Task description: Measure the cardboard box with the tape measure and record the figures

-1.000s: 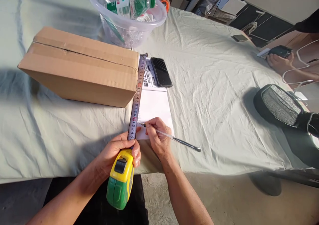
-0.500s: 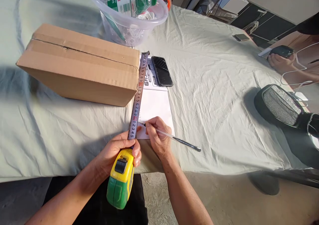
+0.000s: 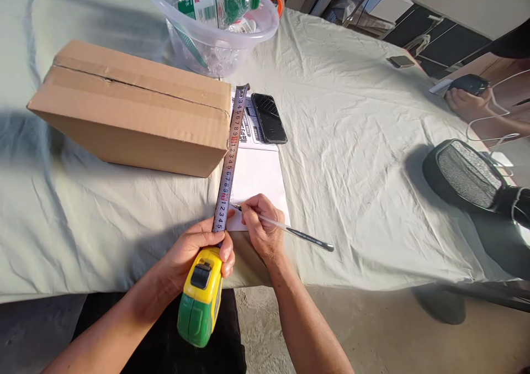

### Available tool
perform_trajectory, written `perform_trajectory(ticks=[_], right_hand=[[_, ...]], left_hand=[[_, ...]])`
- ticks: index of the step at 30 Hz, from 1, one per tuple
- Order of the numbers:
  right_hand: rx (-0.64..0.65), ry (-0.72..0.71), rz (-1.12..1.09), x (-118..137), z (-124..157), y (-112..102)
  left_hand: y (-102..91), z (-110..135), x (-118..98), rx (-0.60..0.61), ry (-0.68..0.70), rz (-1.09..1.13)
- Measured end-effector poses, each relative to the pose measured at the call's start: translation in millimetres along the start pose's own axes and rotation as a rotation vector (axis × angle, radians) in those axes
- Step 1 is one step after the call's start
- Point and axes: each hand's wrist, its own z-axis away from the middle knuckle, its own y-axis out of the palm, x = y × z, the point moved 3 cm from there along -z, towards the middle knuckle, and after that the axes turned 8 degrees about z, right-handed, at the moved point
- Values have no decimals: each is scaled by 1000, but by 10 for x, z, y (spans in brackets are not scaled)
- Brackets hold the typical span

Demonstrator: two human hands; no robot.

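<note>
My left hand (image 3: 202, 249) is closed round the front of a yellow and green tape measure (image 3: 201, 296), thumb across the blade. The pulled-out blade (image 3: 231, 158) runs away from me past the near right corner of a cardboard box (image 3: 136, 109), its hooked end at the far side. My right hand (image 3: 264, 225) grips a pen (image 3: 298, 234), its tip close to the blade's edge near the red 20 mark. Under the pen lies a white sheet of paper (image 3: 260, 175), partly covered by the blade. A black phone (image 3: 269, 118) rests on printed paper at its far end.
A clear plastic basin (image 3: 215, 48) of empty bottles stands behind the box. To the right are a dark mesh-topped object (image 3: 467, 175), a small phone-like item (image 3: 401, 62) and another person's hand (image 3: 466, 100) on a dark object. A pale cloth (image 3: 351, 169) covers the table.
Almost nothing differs. Both hands, the tape measure and the pen hold nearly the same position.
</note>
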Motion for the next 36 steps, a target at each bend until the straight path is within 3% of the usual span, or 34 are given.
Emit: perform_trajectory(ticks=[36], right_hand=[[-69, 17, -5, -42, 8, -13]], left_hand=[[-25, -6, 13, 37, 4, -11]])
